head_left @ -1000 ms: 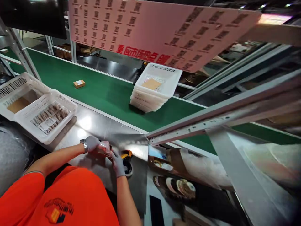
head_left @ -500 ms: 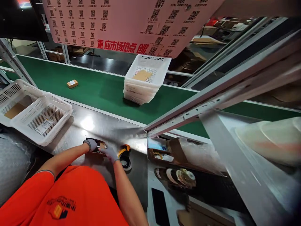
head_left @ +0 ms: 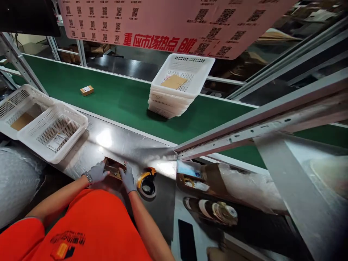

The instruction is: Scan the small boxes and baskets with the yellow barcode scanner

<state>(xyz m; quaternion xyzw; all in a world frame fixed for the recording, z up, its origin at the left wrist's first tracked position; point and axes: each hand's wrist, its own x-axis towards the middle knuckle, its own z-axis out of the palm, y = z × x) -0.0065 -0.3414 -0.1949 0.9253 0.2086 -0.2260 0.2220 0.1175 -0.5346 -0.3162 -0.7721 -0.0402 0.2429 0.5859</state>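
1. Left hand point(head_left: 97, 173), gloved, watch at wrist: fingers wrapped on left side of small open carton point(head_left: 114, 169). Carton sits on steel worktable point(head_left: 127, 148), just in front of orange shirt.
2. Right hand point(head_left: 127, 178), gloved: fingers pressed on right side of same carton, thumb side hidden. Grasping rather than resting, as far as visible.
3. Carton: brown cardboard, flaps up, contents too dark to tell. Likely light, walls thin and prone to crush; best held low on opposite side walls, not by flaps.
4. Far left: two white perforated baskets point(head_left: 67, 141) at table edge, touching; nearer one holds a labelled slip, farther one a cardboard piece.
5. Beside right hand: tape dispenser point(head_left: 146, 183), orange and black, lying on steel, apart from carton.
6. Beyond table: green conveyor belt point(head_left: 114, 101) carrying a small sealed box point(head_left: 86, 90) and a stack of white baskets point(head_left: 176, 94) with flat cardboard on top.
7. Right: shelf below a metal frame with tape rolls point(head_left: 214, 210), partly blurred.
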